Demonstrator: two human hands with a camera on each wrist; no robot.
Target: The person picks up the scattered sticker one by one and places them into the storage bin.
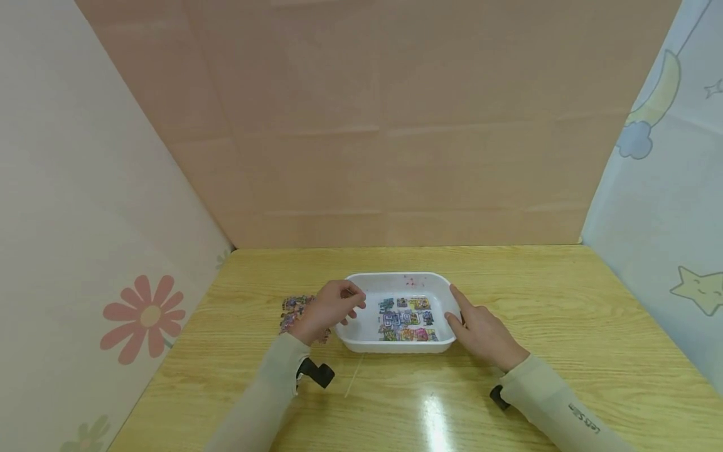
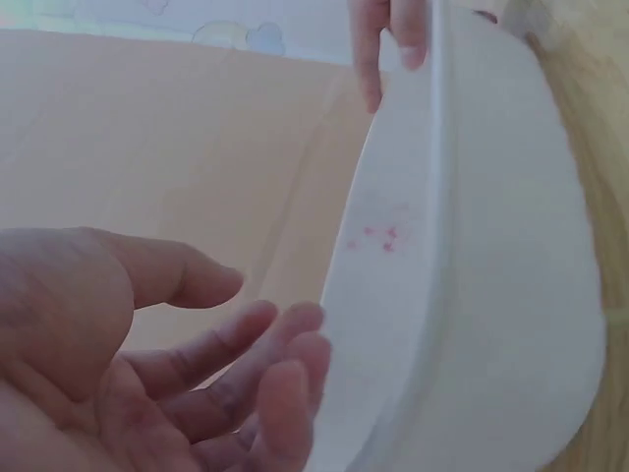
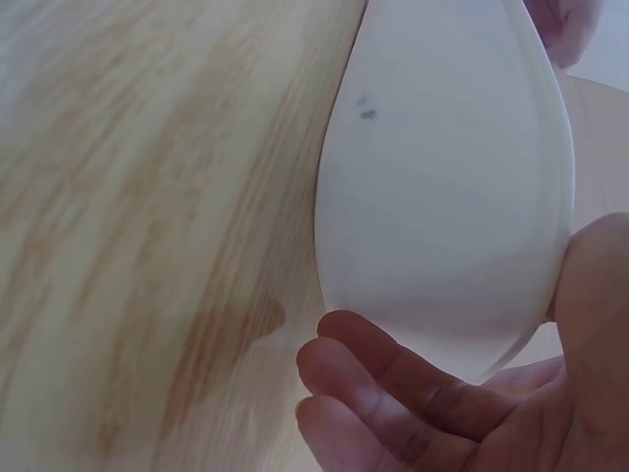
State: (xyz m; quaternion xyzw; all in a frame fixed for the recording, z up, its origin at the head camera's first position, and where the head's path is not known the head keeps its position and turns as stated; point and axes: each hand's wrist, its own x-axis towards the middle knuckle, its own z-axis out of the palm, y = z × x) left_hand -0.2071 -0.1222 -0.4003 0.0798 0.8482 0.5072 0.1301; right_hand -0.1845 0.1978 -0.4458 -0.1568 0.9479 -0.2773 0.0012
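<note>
- Two pale sleeves (image 1: 254,392) enter nearest, from the bottom of the frame.
- One white tray (image 1: 395,347) sits at centre on the table (image 1: 536,282); the right hand (image 1: 482,333) grips its right rim, fingers clamped, probably to steady it.
- The left hand (image 1: 330,306) is at the left rim, thumb and fingers apart, nothing visible between them.
- Two colourful groups: the patterned pieces (image 1: 405,319) inside the tray, and a pile (image 1: 290,309) left of it, perhaps for easy reach; too small to count singly.

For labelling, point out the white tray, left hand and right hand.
White tray (image 3: 447,177), right wrist view: outer wall.
Left hand (image 1: 329,306), head view: back of hand.
Right hand (image 1: 483,330), head view: back of hand.
</note>
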